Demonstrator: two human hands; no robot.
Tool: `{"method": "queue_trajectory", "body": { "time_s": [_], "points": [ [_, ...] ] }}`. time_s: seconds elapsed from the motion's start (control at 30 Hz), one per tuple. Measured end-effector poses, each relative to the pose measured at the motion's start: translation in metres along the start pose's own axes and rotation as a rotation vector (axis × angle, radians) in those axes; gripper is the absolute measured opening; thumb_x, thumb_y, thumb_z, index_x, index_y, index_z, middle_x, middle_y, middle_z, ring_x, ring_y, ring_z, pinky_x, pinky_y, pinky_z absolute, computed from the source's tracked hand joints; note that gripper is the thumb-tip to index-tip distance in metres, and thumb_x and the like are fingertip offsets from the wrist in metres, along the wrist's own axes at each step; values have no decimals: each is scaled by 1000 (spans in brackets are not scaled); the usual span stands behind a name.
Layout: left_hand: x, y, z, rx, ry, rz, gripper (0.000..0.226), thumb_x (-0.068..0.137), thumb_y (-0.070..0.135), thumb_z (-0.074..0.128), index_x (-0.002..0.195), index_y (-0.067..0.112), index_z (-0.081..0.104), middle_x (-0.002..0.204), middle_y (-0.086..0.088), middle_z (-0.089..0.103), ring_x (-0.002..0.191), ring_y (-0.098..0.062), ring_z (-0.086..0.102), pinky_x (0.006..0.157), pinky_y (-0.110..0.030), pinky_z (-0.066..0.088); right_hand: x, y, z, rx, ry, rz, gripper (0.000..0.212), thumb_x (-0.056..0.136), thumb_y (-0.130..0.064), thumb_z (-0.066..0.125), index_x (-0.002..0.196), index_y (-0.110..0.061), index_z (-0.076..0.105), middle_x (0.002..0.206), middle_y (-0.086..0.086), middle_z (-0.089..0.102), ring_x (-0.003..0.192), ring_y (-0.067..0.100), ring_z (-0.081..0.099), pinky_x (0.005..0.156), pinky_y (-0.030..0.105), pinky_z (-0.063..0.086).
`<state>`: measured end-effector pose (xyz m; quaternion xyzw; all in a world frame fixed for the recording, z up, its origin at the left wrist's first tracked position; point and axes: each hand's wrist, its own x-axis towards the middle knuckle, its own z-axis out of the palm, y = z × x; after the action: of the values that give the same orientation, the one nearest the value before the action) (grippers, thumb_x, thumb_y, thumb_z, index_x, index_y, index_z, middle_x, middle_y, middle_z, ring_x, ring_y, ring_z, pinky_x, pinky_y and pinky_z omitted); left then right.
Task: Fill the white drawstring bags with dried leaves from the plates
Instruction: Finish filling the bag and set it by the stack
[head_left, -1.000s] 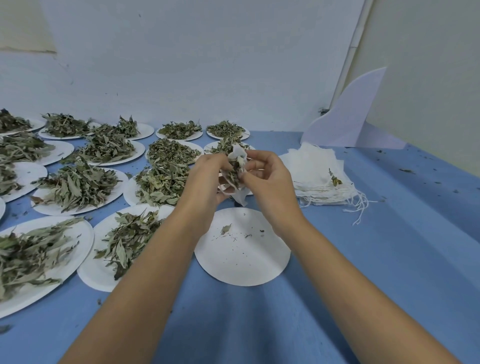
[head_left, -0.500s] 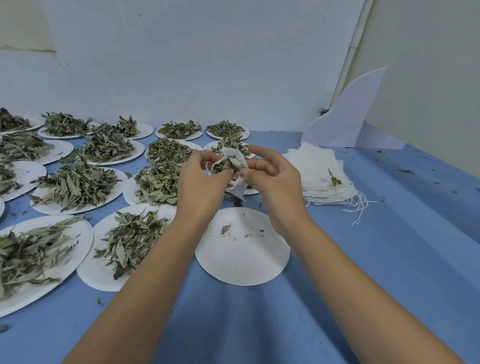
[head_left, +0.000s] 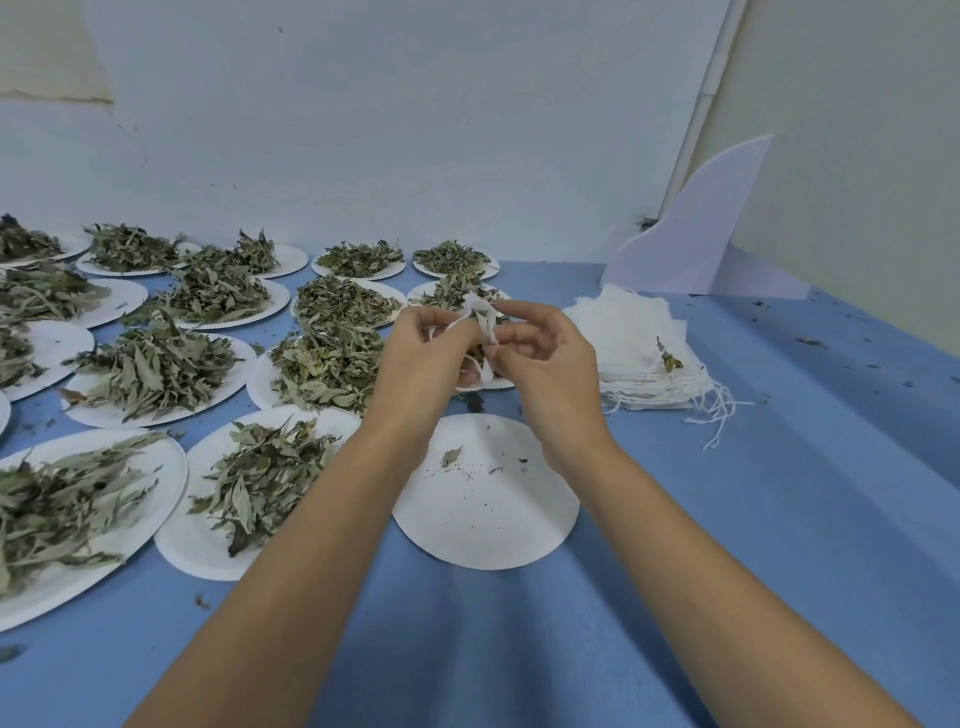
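The hands (head_left: 415, 358) hide most of the white bag (head_left: 480, 312).

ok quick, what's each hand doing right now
Left hand: fingers pinch the small white drawstring bag.
Right hand: fingers pinch the same bag.

I'm seeing a makeshift packing room: round white paper plates (head_left: 197, 543) of dried grey-green leaves (head_left: 156, 364) are crowding a blue-covered table (head_left: 727, 519) from nine to twelve o'clock.
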<state>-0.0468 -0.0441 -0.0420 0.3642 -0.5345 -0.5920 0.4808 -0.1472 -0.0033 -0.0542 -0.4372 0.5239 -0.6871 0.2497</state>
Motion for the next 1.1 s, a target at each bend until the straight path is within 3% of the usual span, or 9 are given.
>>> {"method": "queue_trajectory", "body": {
  "time_s": [0.13, 0.3, 0.43, 0.57, 0.67, 0.77, 0.83, 0.93, 1.1],
  "points": [
    [-1, -6, -2, 87, 91, 140, 18, 85, 13, 69, 85, 19, 52, 71, 6, 54, 42, 1, 52, 45, -14, 44, -3, 0, 2, 42, -41, 6, 36, 82, 11, 59, 108, -13, 61, 76, -3, 61, 69, 5, 60, 64, 16, 49],
    [1, -11, -8, 230, 102, 219, 22, 81, 9, 69, 79, 23, 52, 76, 6, 51, 56, -8, 50, 54, -22, 43, -4, -6, 2, 180, -41, 16, 33, 84, 11, 57, 107, -12, 61, 75, -3, 61, 66, 6, 58, 63, 17, 49],
    [2, -13, -9, 316, 189, 258, 17, 78, 8, 66, 75, 18, 53, 67, 1, 46, 60, -17, 43, 55, -34, 39, -8, -11, 4, 88, -177, -33, 34, 82, 15, 56, 107, -7, 61, 76, -2, 59, 71, 8, 55, 74, 20, 50],
    [2, -15, -11, 330, 319, 256, 21, 72, -7, 60, 73, 13, 54, 62, 5, 47, 54, -13, 38, 43, -19, 31, -12, -13, 5, 99, -362, 14, 38, 82, 17, 53, 109, -9, 59, 78, 0, 57, 71, 7, 57, 72, 17, 49],
    [2, -18, -11, 330, 337, 239, 23, 70, -10, 56, 68, 12, 48, 59, 3, 44, 55, -16, 34, 45, -26, 29, -13, -13, 4, 83, -396, 8, 40, 81, 18, 52, 110, -9, 59, 80, 2, 57, 73, 9, 57, 73, 19, 49],
    [3, -14, -12, 254, 228, 165, 29, 76, -4, 61, 64, 15, 43, 61, -2, 46, 58, -20, 43, 48, -30, 40, -11, -10, 4, 102, -230, 30, 37, 76, 7, 54, 108, -10, 61, 92, 3, 59, 82, 18, 58, 78, 34, 53],
    [0, -9, -11, 144, 83, 145, 35, 79, 1, 69, 64, 17, 41, 60, -3, 48, 49, -16, 47, 39, -20, 38, -9, -8, -1, -130, -84, -93, 46, 74, 6, 54, 112, -18, 61, 110, -2, 55, 94, 12, 56, 83, 32, 51],
    [-3, -4, -8, 27, -85, 124, 35, 81, 1, 69, 65, 16, 41, 52, 3, 44, 34, -3, 38, 33, -12, 30, -7, 1, -11, -573, -218, -324, 71, 70, 12, 53, 132, -22, 52, 137, -8, 41, 127, 10, 34, 106, 27, 32],
    [-3, 0, -9, -142, -200, -5, 21, 83, -5, 64, 76, 12, 54, 60, 6, 61, 49, -5, 58, 42, -15, 42, -6, 11, -13, -530, -329, -231, 74, 75, 3, 65, 139, -24, 39, 141, -8, 39, 130, 4, 27, 111, 41, 30]
  ]
}}
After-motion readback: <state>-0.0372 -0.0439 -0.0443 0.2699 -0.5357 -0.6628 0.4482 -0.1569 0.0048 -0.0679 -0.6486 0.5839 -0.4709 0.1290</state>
